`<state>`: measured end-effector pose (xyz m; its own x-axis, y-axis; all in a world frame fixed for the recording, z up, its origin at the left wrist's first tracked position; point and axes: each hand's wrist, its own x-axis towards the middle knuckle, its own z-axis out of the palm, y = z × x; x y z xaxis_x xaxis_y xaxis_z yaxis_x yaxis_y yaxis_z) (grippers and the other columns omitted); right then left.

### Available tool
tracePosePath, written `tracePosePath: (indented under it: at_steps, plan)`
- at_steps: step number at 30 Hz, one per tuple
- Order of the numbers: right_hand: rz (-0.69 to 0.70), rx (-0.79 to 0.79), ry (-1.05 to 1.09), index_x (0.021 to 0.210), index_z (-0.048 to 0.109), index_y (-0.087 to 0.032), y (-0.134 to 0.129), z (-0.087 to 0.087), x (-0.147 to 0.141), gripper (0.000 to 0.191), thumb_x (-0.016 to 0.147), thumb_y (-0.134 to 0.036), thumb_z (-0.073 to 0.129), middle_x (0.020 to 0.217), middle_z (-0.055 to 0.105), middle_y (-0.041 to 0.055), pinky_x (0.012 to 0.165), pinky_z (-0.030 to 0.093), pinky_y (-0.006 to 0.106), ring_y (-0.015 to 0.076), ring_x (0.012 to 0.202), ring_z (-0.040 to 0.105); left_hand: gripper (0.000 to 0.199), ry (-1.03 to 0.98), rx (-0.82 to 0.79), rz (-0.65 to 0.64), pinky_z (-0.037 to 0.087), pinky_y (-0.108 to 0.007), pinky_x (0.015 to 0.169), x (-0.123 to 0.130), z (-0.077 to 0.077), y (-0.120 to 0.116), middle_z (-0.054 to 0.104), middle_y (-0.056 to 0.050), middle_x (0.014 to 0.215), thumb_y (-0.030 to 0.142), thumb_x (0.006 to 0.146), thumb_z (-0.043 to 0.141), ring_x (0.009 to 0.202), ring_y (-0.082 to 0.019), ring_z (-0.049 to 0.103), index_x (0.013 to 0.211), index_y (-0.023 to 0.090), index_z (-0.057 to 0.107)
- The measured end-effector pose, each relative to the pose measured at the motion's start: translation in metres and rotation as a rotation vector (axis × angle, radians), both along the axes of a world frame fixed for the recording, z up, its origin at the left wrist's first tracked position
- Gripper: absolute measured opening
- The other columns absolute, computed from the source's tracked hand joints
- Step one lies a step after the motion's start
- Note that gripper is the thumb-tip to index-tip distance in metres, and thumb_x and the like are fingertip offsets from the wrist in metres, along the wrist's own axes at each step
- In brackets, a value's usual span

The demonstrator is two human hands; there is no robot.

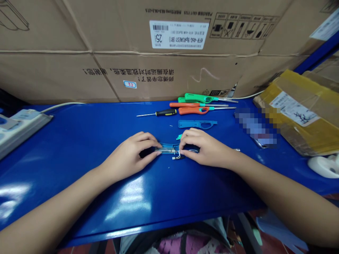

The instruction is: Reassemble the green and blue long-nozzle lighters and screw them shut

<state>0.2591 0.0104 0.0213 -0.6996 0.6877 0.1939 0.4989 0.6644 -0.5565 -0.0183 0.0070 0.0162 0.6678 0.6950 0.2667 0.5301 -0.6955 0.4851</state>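
A taken-apart blue gas lighter (167,146) lies between my hands, its inside facing up with a clear fuel tank (165,150) in it. My left hand (135,151) pinches the left end of the casing and tank between thumb and fingers. At the right end, the fingertips of my right hand (203,148) are closed on the inner parts beside a thin white wire (179,154). What exactly they grip there is partly hidden. A small igniter part (177,157) with a pale tip sits just below. Above is a small turquoise trigger piece (179,137).
The other blue casing half (197,124) lies beyond my right hand. Behind it are a screwdriver (166,112) and several lighters, orange (194,110) and green (201,98). A power strip (22,127) is at left, a taped box (299,109) at right, and a large carton (106,77) behind.
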Motion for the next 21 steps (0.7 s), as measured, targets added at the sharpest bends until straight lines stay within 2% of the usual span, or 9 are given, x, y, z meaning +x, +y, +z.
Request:
tracePosePath:
  at_steps: [5,11,15,21]
  plan:
    - [-0.141,-0.022,0.105,0.082,0.064,-0.02,0.002,-0.001,-0.002,0.01,0.089,-0.014,0.066,0.088,0.066,0.0027,0.087,0.047,0.034,0.0183,0.092,0.061,0.019,-0.007,-0.007,0.0,0.052,-0.035,0.093,0.0,-0.001,-0.001,0.068,-0.006,0.107,0.028,0.099,0.06,0.1,-0.019,0.064,0.111,0.021,0.072]
    - [-0.265,0.001,0.152,0.079,0.065,-0.019,0.004,-0.009,-0.004,0.009,0.086,-0.014,0.066,0.084,0.064,0.002,0.071,0.046,0.029,0.0154,0.077,0.058,0.019,-0.018,0.002,0.0,0.052,-0.034,0.092,0.002,0.0,-0.002,0.069,-0.005,0.106,0.028,0.098,0.06,0.098,-0.019,0.064,0.11,0.021,0.074]
    - [-0.28,0.025,0.14,0.084,0.066,-0.019,0.005,-0.011,-0.004,0.005,0.085,-0.014,0.067,0.084,0.063,0.0017,0.071,0.045,0.029,0.0154,0.077,0.058,0.021,-0.02,0.012,-0.008,0.053,-0.034,0.09,0.003,0.0,-0.002,0.07,-0.005,0.106,0.026,0.097,0.06,0.097,-0.019,0.065,0.112,0.021,0.074]
    - [-0.242,0.027,0.118,0.091,0.066,-0.018,0.002,-0.004,-0.002,0.008,0.085,-0.014,0.069,0.088,0.061,0.0022,0.076,0.046,0.029,0.0157,0.083,0.059,0.024,-0.014,0.033,-0.025,0.053,-0.035,0.09,0.002,0.0,-0.003,0.07,-0.006,0.106,0.025,0.097,0.06,0.097,-0.019,0.064,0.116,0.02,0.074]
